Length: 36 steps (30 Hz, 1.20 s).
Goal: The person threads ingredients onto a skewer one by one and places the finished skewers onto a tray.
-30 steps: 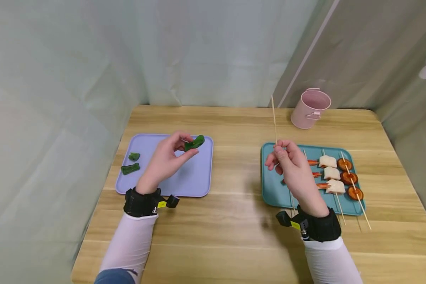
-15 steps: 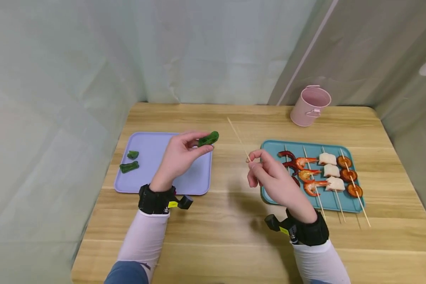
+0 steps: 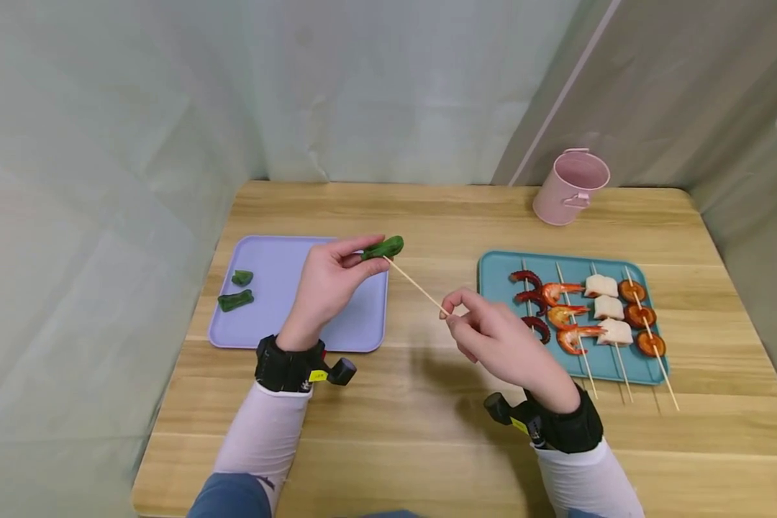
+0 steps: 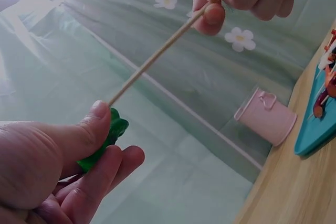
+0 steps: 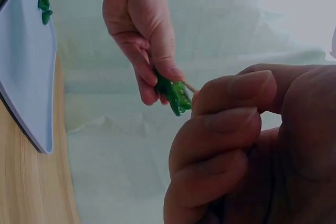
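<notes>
My left hand (image 3: 330,284) pinches a green pepper piece (image 3: 385,248) between thumb and fingers, raised by the right side of the lavender tray (image 3: 311,338). A thin wooden skewer (image 3: 417,286) slants from the fingers of my right hand (image 3: 492,338) to the pepper. In the left wrist view the skewer's tip is right at the pepper, beside my left thumb. My right thumb and forefinger pinch the skewer near its other end. Seen from the right wrist, the pepper piece (image 5: 176,95) is hollow and glossy, with my curled right fingers in front.
Two more green pepper pieces (image 3: 236,300) lie at the lavender tray's left. A teal tray (image 3: 498,360) on the right bears skewers of octopus tentacles (image 3: 534,329), shrimp (image 3: 566,315), white chunks (image 3: 608,308) and round brown slices (image 3: 639,315). A pink bucket (image 3: 566,191) stands behind it.
My right hand has moved left from over the teal tray, and the skewer has tipped from upright to slanting toward the pepper. My left hand has carried the pepper piece right.
</notes>
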Each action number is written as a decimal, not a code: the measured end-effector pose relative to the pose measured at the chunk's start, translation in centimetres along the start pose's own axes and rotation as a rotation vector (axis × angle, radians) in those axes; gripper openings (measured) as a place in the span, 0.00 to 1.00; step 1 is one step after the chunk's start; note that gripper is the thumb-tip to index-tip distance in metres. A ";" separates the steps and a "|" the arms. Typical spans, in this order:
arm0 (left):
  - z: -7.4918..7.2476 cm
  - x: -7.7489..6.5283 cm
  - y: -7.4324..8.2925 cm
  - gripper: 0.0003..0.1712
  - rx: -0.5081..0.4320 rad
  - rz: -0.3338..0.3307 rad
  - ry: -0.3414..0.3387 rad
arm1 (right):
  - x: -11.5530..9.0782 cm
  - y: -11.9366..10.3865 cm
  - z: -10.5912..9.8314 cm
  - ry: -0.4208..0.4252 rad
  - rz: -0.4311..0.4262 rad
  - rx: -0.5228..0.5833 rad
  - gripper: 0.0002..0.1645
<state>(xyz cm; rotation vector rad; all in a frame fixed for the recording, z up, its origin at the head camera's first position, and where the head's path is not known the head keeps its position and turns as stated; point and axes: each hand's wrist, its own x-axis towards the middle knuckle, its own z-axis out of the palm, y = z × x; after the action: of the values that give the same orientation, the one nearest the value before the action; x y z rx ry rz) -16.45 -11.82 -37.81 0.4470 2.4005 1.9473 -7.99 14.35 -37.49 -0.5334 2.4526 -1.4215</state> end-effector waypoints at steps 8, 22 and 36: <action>0.1 0.2 -0.7 0.23 -0.034 0.048 0.010 | 0.3 0.2 0.1 -0.011 0.007 0.011 0.06; 0.6 0.0 -0.1 0.21 -0.227 0.121 -0.017 | 0.5 0.3 0.3 0.041 -0.013 0.032 0.04; 0.9 -0.3 0.4 0.15 -0.335 0.227 0.068 | 1.4 0.4 2.0 0.037 -0.066 0.043 0.03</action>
<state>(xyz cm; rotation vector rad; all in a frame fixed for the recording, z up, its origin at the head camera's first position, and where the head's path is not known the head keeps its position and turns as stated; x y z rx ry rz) -15.87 -10.93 -37.68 0.6696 2.0724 2.4370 -8.52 12.37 -38.86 -0.5891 2.4478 -1.5186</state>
